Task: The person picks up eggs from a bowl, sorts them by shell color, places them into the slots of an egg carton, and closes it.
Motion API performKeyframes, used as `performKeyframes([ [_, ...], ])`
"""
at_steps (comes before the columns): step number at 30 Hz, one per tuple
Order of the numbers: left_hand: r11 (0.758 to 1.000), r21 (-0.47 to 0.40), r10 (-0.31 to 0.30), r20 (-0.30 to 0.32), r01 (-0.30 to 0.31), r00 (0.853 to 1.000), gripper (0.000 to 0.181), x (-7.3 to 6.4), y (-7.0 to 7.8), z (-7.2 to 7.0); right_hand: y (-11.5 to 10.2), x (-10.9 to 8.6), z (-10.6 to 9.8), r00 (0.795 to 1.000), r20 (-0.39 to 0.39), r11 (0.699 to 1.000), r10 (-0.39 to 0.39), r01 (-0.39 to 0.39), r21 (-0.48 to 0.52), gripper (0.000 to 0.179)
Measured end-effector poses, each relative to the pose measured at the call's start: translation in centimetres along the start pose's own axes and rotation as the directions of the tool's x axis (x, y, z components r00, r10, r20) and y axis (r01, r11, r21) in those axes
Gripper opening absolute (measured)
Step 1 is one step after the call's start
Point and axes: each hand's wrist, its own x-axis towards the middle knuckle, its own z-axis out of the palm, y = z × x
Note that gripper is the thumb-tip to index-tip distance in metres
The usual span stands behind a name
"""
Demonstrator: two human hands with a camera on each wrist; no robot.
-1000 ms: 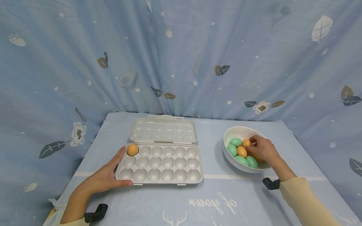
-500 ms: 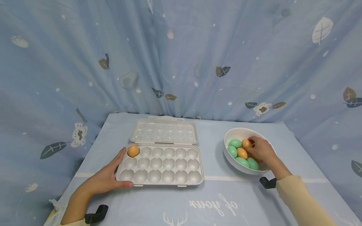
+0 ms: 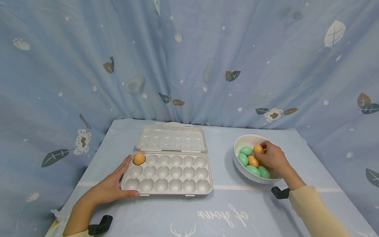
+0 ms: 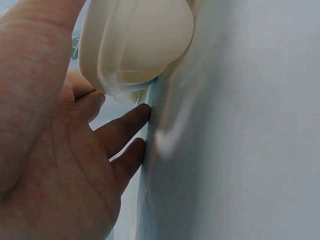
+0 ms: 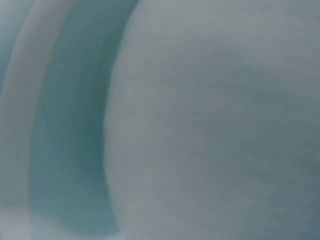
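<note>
My left hand [image 3: 108, 184] rests at the left end of an open egg carton [image 3: 211, 174]. Its thumb lies along the front edge and its fingers reach up the left side. In the left wrist view the left hand's fingers [image 4: 125, 131] are fairly straight below the pale carton [image 4: 150, 40]. One orange egg [image 3: 139, 158] sits in the carton's back left cup. At the right, my right hand [image 3: 273, 158] reaches into a white bowl [image 3: 241, 171] and pinches an orange egg [image 3: 258, 149] between thumb and fingertips. Other eggs under the palm are partly hidden.
Several green eggs [image 3: 242, 159] and another orange egg [image 3: 253, 161] lie in the bowl. The carton's clear lid [image 3: 171, 136] is folded back behind it. A blue patterned curtain [image 3: 189, 65] hangs behind the table [image 3: 165, 214]. The right wrist view is blurred.
My right hand has shifted slightly and closed its thumb and fingers around the orange egg at the back of the bowl. The left hand and the carton stay in place.
</note>
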Motion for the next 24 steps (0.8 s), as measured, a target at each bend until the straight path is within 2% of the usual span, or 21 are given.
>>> performKeyframes([
  [9,1.0,-0.002,0.001,0.002,-0.001,1.0,0.138,-0.1,0.2,0.0,-2.0,-0.3,-0.5,0.999,-0.047,0.999,-0.027,0.028,0.019,0.059],
  [15,1.0,-0.011,-0.001,0.003,0.001,1.0,0.139,-0.1,0.3,0.0,-3.6,-0.7,-0.3,0.992,-0.092,0.995,-0.084,0.088,0.045,0.058],
  [24,1.0,-0.021,0.008,0.002,-0.008,1.0,0.138,-0.2,0.3,0.0,-7.1,-1.5,-0.6,0.97,-0.155,0.976,-0.187,0.201,0.08,0.055],
])
